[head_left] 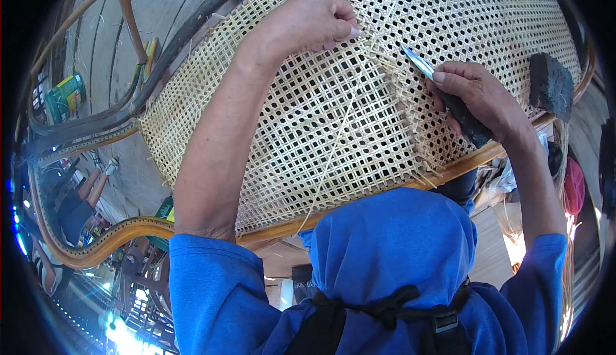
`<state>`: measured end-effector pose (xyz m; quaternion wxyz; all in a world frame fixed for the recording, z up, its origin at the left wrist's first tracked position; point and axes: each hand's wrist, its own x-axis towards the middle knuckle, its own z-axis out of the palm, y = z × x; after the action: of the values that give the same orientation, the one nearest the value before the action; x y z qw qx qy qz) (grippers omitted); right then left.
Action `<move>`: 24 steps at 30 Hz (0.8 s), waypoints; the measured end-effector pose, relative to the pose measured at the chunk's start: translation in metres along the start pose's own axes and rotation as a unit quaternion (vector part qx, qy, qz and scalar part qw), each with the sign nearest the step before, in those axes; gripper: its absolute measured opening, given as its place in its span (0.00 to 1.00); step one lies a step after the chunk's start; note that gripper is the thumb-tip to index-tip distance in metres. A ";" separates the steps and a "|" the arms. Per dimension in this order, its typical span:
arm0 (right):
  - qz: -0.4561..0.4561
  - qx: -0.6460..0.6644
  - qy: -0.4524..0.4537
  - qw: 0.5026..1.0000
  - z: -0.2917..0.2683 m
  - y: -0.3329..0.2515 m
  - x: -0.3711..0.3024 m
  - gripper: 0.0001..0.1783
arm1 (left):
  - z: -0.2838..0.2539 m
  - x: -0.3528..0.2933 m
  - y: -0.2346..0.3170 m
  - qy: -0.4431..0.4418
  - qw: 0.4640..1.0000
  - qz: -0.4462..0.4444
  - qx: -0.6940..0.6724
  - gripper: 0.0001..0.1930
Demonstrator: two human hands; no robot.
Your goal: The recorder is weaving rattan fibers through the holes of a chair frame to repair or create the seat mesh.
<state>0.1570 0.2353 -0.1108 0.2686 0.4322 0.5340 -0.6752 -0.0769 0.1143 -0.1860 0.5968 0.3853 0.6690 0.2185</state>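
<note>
Has broad, pale cane under both hands, woven full of holes, crossed by a frayed ridge, edged by a smooth wooden rail. Curls left hand; cannot tell if pinching anything. Grips slim, pointed knife in right hand, near the ridge. Right: rough, dark block.

right hand partly covers black handle; top edge crops cane webbing
</note>
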 end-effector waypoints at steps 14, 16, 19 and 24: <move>0.005 0.046 -0.018 0.999 -0.004 0.008 0.008 0.15 | 0.012 0.001 0.017 0.088 0.910 0.123 0.385 0.11; 0.003 0.046 -0.018 0.999 -0.005 0.007 0.007 0.15 | 0.021 -0.006 0.008 0.123 0.914 0.162 0.351 0.10; -0.002 0.044 -0.019 0.999 -0.005 0.009 0.010 0.14 | 0.025 -0.019 0.003 0.151 0.931 0.186 0.275 0.11; -0.011 0.063 -0.018 0.998 -0.003 0.010 0.009 0.13 | 0.019 -0.021 0.006 0.159 0.967 0.096 0.175 0.10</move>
<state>0.1620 0.2362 -0.1240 0.2432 0.4303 0.4903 -0.7178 -0.0571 0.0984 -0.1714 0.3823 0.5066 0.7430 0.2125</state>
